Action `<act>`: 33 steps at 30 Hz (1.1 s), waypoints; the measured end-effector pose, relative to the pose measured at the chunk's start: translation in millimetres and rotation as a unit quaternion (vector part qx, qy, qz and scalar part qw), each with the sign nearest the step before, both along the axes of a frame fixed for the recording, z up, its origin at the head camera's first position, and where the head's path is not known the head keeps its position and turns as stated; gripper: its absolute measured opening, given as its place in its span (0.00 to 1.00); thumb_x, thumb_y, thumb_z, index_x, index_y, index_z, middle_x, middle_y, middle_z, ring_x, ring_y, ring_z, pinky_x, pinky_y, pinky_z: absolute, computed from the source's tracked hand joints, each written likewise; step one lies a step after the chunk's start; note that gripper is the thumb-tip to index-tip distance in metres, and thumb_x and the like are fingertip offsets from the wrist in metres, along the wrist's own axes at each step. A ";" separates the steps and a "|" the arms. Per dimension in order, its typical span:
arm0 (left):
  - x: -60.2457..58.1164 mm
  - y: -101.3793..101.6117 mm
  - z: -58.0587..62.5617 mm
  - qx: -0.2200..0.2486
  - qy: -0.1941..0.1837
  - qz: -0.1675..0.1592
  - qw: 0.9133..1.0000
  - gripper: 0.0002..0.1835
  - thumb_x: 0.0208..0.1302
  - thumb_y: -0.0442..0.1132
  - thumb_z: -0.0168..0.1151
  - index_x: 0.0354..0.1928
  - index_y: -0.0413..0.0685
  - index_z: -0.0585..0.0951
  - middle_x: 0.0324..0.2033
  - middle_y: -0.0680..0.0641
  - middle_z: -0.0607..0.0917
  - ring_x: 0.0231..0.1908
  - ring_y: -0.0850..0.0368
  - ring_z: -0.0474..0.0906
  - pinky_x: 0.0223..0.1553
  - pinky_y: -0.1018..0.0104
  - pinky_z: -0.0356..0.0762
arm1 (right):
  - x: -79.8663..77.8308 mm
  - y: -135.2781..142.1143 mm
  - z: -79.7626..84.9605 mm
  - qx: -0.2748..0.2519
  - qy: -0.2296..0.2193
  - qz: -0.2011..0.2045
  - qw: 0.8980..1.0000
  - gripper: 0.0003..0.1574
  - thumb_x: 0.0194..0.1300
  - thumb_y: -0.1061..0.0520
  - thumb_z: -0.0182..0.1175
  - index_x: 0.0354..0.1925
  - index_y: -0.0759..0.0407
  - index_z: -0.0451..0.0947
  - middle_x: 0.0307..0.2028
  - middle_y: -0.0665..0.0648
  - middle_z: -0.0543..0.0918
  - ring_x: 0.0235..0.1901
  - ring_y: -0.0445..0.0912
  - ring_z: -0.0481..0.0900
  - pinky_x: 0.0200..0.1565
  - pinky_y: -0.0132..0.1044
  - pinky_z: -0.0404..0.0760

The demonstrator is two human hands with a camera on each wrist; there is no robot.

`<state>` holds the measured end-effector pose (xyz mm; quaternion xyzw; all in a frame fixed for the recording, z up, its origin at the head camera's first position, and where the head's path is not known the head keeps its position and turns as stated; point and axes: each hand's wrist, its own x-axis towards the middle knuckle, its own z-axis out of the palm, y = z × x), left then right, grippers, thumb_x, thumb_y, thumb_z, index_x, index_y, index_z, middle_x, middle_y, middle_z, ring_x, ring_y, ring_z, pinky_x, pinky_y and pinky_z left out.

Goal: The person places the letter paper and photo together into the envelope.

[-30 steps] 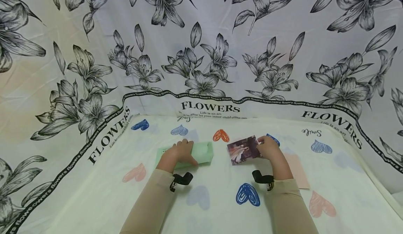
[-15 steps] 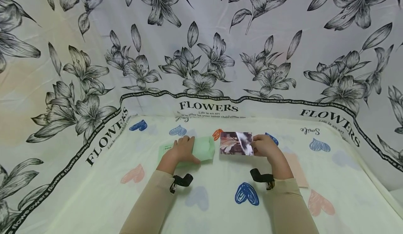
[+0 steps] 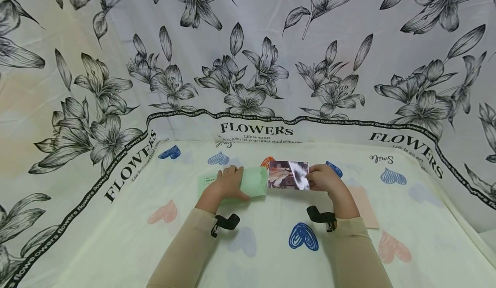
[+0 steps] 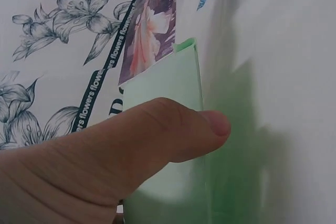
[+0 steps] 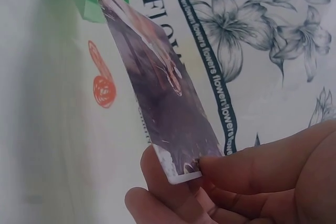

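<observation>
Moved since a second ago: swung the photo card [image 3: 287, 175] from slanted to pretty much level and brought it right up to the mouth of the green envelope [image 3: 254, 183]; also nudged the envelope a touch toward the right edge of the desk [image 3: 271, 258].
Photo card: up off the desk, closer to the far edge, just beside the envelope's open end; honestly can't tell whether touching or a hair inside.
Right hand [image 3: 325, 179]: pinching the card's right end between thumb and fingers; probably held way out there to leave the left end free and most of the print uncovered.
Green envelope: left of the card, open end facing the desk's right edge, likely turned that way to line up with the card.
Left hand [image 3: 225, 186]: gripping the envelope across its width, thumb on the near side, fingers over the far side; probably kept back from the mouth so as not to squash it.
Pink paper [image 3: 365, 210]: lying toward the desk's right edge, partly hidden behind the right arm, maybe just parked out of the way.
</observation>
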<state>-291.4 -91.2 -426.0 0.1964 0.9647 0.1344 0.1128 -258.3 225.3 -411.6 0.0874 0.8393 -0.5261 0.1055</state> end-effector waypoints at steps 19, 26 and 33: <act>4.6 8.0 0.3 -0.011 0.008 -0.007 1.000 0.65 0.49 0.61 0.80 0.79 0.36 0.55 0.71 0.33 0.64 0.72 0.34 0.57 0.74 0.34 0.47 | -1.2 -2.1 -0.5 0.011 -0.005 0.013 1.000 0.19 0.74 0.63 0.53 0.58 0.74 0.74 0.41 0.66 0.83 0.38 0.52 0.84 0.44 0.45 0.87; 0.8 7.3 -5.8 -0.022 0.018 -0.010 1.000 0.66 0.48 0.63 0.79 0.80 0.37 0.54 0.72 0.33 0.63 0.73 0.34 0.56 0.73 0.34 0.48 | 1.6 -3.3 2.9 0.024 -0.004 0.017 1.000 0.19 0.75 0.64 0.53 0.58 0.75 0.74 0.42 0.67 0.84 0.38 0.53 0.85 0.43 0.46 0.87; 1.8 7.8 -4.8 -0.024 0.012 -0.010 1.000 0.66 0.48 0.63 0.79 0.80 0.38 0.54 0.72 0.34 0.62 0.73 0.35 0.55 0.74 0.35 0.47 | 2.2 -3.7 4.5 0.029 0.000 0.030 0.999 0.21 0.75 0.63 0.54 0.60 0.76 0.75 0.43 0.67 0.85 0.39 0.54 0.85 0.42 0.44 0.87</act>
